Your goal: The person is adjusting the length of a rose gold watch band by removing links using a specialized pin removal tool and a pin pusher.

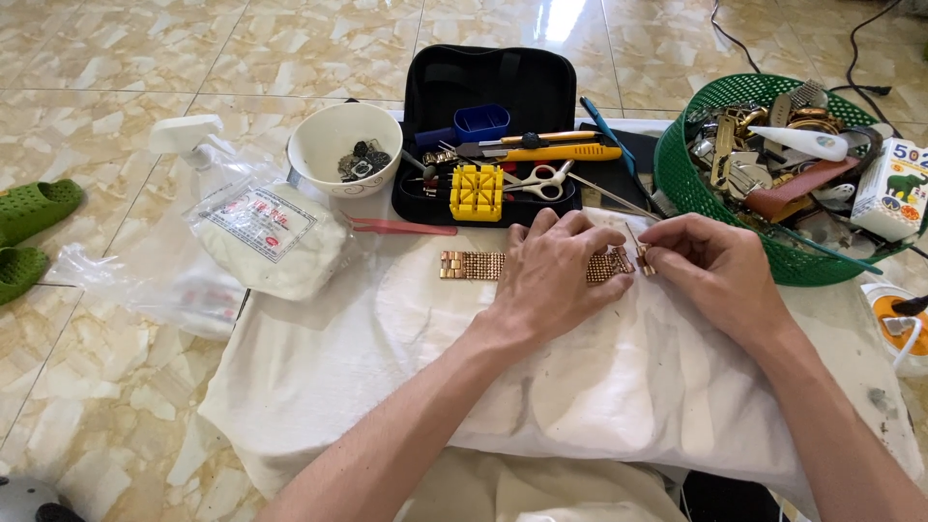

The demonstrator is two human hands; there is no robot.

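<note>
1. Gold-coloured metal mesh makes up the watch bracelet (pixel 476 265), which is seen from the head camera lying flat across a white cloth (pixel 619 387) on the low worktop, its middle hidden under the left hand (pixel 551 280).
2. The left hand is laid palm-down on the band, fingers spread and pressing; nothing is enclosed in its grip.
3. The right hand (pixel 720 266) is pinched closed at the band's right end, where a small gold end piece (pixel 643 256) and what looks like a thin pin are held between thumb and fingertips.
4. The band is judged light, limp along its length and smooth, so it is best pinned flat and taken by its edges or end links; the tiny parts at the end are judged easily dropped or bent.
5. Behind are seen a black tool case (pixel 488 92), a yellow block (pixel 477 191), scissors (pixel 541 180), a white bowl (pixel 345 147) and a green basket (pixel 696 184).
</note>
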